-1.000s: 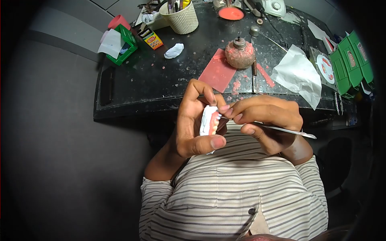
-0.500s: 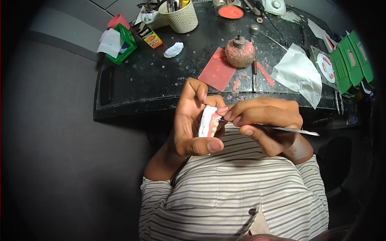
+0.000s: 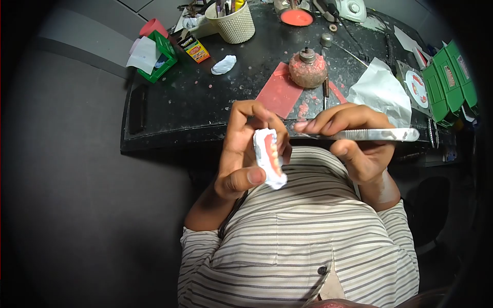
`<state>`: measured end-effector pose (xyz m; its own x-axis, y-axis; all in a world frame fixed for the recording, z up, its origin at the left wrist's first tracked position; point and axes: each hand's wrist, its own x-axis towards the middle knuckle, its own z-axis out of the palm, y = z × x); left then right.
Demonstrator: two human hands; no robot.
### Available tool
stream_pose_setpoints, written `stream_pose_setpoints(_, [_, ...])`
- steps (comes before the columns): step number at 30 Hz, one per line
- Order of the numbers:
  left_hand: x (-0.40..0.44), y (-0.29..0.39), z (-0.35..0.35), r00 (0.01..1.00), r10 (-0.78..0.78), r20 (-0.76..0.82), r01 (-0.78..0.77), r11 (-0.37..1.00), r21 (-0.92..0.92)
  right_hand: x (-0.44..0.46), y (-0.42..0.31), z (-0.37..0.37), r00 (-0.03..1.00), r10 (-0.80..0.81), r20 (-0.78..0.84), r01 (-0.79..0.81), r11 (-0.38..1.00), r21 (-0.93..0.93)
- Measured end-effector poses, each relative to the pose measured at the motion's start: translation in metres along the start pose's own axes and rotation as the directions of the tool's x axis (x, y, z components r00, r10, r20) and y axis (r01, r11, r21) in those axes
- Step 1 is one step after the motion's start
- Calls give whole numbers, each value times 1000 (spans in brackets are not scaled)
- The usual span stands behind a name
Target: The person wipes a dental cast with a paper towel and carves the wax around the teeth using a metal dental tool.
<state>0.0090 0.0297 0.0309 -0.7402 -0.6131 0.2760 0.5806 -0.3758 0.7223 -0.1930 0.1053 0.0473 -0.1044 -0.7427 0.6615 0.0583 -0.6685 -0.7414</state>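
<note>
My left hand (image 3: 237, 151) is closed around a white plaster dental cast (image 3: 261, 146), with the thumb on its near side and fingers behind. Along the cast runs a band of pink wax (image 3: 269, 149) set with a row of cream-coloured teeth (image 3: 275, 156). To the right, apart from the cast, my right hand (image 3: 367, 159) grips a flat metal dental tool (image 3: 380, 134) with a ridged, white-smeared handle. That handle points right, and its tip lies blurred by the fingertips, so its shape cannot be made out.
On the black bench (image 3: 179, 113) beyond my hands lie a pink wax sheet (image 3: 280, 95), a wax-covered spirit burner (image 3: 307, 72) and a dark-handled knife (image 3: 325, 90). Crumpled white paper (image 3: 382, 92) and green boxes (image 3: 447, 77) stand right; a woven pot (image 3: 233, 25) and green bin (image 3: 163, 59) left.
My right hand has drawn back from the cast to the right, turning the tool so its flat side shows. My left hand has tilted the cast, and its thumb has shifted left.
</note>
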Motion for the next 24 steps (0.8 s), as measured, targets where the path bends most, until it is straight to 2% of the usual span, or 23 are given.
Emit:
stream_pose_setpoints(2, [0,0,-1,996,88,28,-93,957,274,-3,6,1,992,-65,-107,73,995,73])
stream_pose_setpoints(4, [0,-5,-9,964,212,158,-264,809,525,-8,7,3,978,-84,-190,106,988,111])
stream_pose_setpoints(6, [4,-10,-15,919,322,227,-390,660,642,-16,0,-1,986,-33,-163,45,996,73])
stream_pose_setpoints(7, [6,-12,-16,920,321,227,-389,660,642,-17,-1,-1,992,-54,-116,54,999,1])
stream_pose_setpoints(9, [8,-15,-17,844,427,324,-517,488,703,-18,-2,-1,995,-94,-21,91,986,-137])
stream_pose_setpoints(11, [9,-17,-18,828,454,329,-531,449,719,-13,-4,-2,983,-118,144,164,913,-373])
stream_pose_setpoints(13, [10,-19,-18,791,498,356,-562,362,744,-7,-6,5,964,-176,200,249,862,-441])
stream_pose_setpoints(15, [11,-19,-18,782,504,367,-568,333,752,-8,-8,13,952,-220,211,301,793,-530])
stream_pose_setpoints(18, [9,-19,-19,778,510,368,-559,295,775,-8,-9,17,931,-238,278,356,764,-538])
stream_pose_setpoints(24, [8,-21,-20,776,521,357,-546,270,793,-9,-6,19,922,-275,274,386,718,-579])
